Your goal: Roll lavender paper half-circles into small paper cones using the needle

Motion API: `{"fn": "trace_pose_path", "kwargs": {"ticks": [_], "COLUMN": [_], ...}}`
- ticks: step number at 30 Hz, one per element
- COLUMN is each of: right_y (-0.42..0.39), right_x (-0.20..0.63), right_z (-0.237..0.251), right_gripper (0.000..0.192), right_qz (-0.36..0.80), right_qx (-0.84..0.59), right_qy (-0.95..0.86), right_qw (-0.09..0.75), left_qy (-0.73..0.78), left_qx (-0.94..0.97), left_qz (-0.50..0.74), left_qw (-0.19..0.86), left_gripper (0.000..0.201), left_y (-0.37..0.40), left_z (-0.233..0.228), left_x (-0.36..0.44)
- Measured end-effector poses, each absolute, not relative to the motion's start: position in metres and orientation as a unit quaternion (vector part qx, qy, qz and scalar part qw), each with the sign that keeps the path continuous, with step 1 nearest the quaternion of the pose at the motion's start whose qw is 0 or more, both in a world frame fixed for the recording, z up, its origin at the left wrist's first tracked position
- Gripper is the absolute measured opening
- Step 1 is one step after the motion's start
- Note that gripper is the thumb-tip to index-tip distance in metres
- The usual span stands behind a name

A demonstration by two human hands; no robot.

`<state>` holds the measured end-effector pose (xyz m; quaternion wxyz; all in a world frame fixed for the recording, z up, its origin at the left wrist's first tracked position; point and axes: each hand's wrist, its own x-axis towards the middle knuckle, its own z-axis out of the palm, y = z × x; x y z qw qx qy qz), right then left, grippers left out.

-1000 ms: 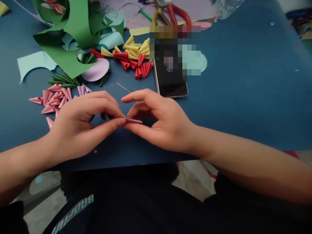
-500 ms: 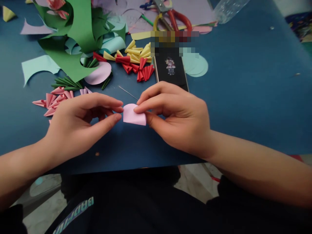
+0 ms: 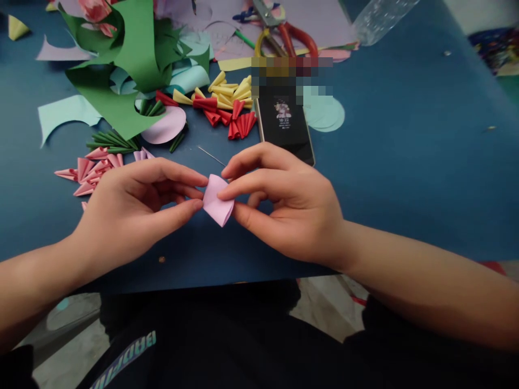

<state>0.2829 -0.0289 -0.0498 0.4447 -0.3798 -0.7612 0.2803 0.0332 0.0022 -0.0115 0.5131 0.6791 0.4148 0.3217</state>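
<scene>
Phone (image 3: 286, 127) screen: "18:22". Dark clothing (image 3: 125, 359): light lettering, upside down, unreadable.

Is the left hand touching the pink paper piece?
Touching. The head view shows the left hand pinching the pink paper piece at its left edge, thumb and forefinger tips on it.

A dark blue flat-topped desk (image 3: 405, 162) fills most of the frame, evenly lit. Below its near edge, pale grey mottled floor (image 3: 320, 310) shows at lower centre.
</scene>
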Motion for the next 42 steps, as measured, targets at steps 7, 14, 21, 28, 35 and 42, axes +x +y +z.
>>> {"fn": "trace_pose_path", "kwargs": {"ticks": [7,14,21,28,35,42], "right_y": [-0.029,-0.032,-0.027,-0.025,-0.024,-0.025], "right_x": [0.282,0.278,0.277,0.278,0.278,0.280], "right_z": [-0.049,-0.054,-0.051,-0.049,-0.050,-0.049], "right_gripper": [0.018,0.050,0.011,0.012,0.013,0.014], "right_qz": [0.280,0.356,0.335,0.366,0.326,0.284], "right_qx": [-0.349,-0.326,-0.351,-0.352,-0.315,-0.264], "right_qy": [-0.781,-0.742,-0.753,-0.740,-0.771,-0.787], "right_qw": [0.436,0.465,0.444,0.442,0.447,0.479], "left_qy": [0.408,0.389,0.356,0.300,0.332,0.344], "left_qx": [0.631,0.619,0.664,0.722,0.701,0.729], "left_qz": [0.311,0.325,0.338,0.388,0.379,0.328], "left_qw": [0.582,0.600,0.564,0.488,0.504,0.493], "left_gripper": [0.023,0.046,0.039,0.040,0.037,0.024], "left_y": [0.001,0.002,0.001,-0.004,-0.006,0.000], "left_z": [-0.016,-0.022,-0.023,-0.027,-0.027,-0.026], "left_x": [0.030,0.029,0.029,0.031,0.034,0.032]}}
